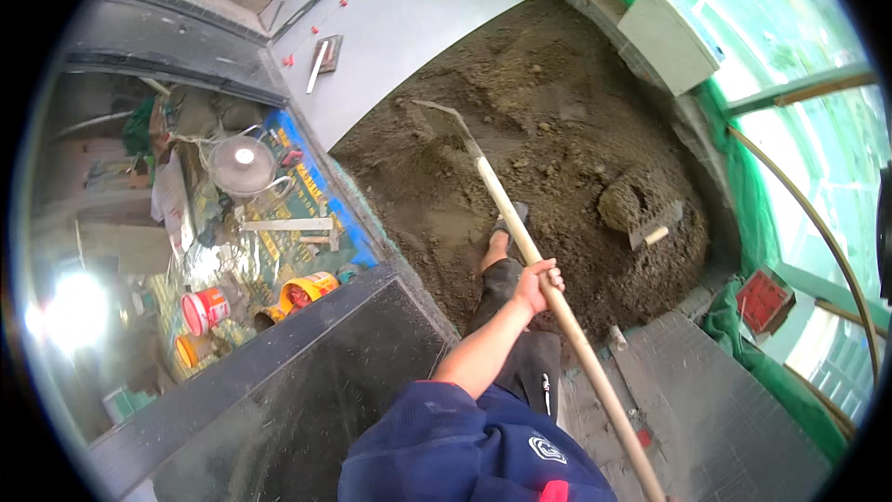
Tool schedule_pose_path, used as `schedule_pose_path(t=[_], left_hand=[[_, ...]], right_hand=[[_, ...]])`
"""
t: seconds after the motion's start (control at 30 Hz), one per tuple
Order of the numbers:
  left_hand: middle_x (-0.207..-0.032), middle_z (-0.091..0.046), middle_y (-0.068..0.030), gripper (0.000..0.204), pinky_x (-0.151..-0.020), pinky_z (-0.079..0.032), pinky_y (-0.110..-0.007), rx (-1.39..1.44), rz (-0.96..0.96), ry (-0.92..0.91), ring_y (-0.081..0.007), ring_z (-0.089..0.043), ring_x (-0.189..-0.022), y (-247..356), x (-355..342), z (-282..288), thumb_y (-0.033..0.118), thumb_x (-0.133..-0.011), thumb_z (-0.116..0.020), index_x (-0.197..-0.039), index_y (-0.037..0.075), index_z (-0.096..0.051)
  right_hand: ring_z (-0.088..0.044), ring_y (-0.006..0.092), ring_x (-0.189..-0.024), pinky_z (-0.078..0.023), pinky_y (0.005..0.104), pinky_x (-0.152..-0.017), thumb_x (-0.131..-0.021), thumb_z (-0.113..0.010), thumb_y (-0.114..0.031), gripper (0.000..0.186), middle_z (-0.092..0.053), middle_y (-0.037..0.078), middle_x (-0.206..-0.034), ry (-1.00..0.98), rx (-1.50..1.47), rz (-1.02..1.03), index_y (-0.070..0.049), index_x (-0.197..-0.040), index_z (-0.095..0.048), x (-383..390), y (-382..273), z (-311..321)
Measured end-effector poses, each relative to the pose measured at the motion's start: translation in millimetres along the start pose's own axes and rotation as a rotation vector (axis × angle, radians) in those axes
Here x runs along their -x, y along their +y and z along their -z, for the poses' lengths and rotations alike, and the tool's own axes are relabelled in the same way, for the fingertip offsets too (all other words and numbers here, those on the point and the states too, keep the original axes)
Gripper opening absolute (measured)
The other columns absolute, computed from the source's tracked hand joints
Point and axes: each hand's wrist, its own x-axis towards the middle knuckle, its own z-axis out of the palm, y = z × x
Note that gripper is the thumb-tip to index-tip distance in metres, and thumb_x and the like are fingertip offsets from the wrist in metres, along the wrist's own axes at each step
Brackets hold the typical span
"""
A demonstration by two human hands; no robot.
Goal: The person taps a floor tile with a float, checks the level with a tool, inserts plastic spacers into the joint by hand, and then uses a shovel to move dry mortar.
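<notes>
My left hand (539, 286) is closed around the long wooden handle of a shovel (520, 214). The handle slants from the lower right up toward the middle of the view. At its far end the metal shovel blade (449, 125) rests on or just over a bed of dark, loose, damp-looking soil or mortar (557, 102); contact is hard to tell. My right hand is out of the picture; the handle's near end runs off the lower edge. One of my feet (511, 217) stands on the loose material, left of the handle.
A trowel with a wooden handle (656, 234) lies on the heap at right. Pale floor tiles (409, 19) with red clips border the bed at upper left, a notched-looking tool (324, 58) on them. Buckets (204, 310) stand beyond the dark sill (279, 335). Green netting (757, 204) hangs at right.
</notes>
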Motion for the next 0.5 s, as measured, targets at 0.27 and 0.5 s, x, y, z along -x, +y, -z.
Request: schedule_pose_path(t=[0.27,0.5], left_hand=[[-0.054,-0.049,-0.0059,0.017,-0.044,-0.044,-0.038,-0.338,0.082,0.493,-0.0227,-0.05,-0.046,-160,-92,2,0.01,-0.078,-0.066,-0.068,0.01,-0.051],[-0.058,-0.055,-0.0155,0.005,-0.043,-0.046,-0.046,-0.526,0.096,0.742,-0.0318,-0.056,-0.047,-180,-115,9,-0.002,-0.074,-0.056,-0.079,-0.003,-0.057]], right_hand=[[-0.065,0.0424,-0.076,-0.051,0.0509,-0.066,-0.082,-0.072,-0.036,0.04,-0.068,0.021,-0.084,-0.423,-0.261,-0.418,-0.009,-0.111,-0.067,54,108,71],[-0.066,0.0433,-0.08,-0.052,0.0505,-0.068,-0.08,-0.075,-0.038,0.047,-0.068,0.025,-0.087,-0.481,-0.086,-0.167,0.0,-0.107,-0.068,28,48,93]])
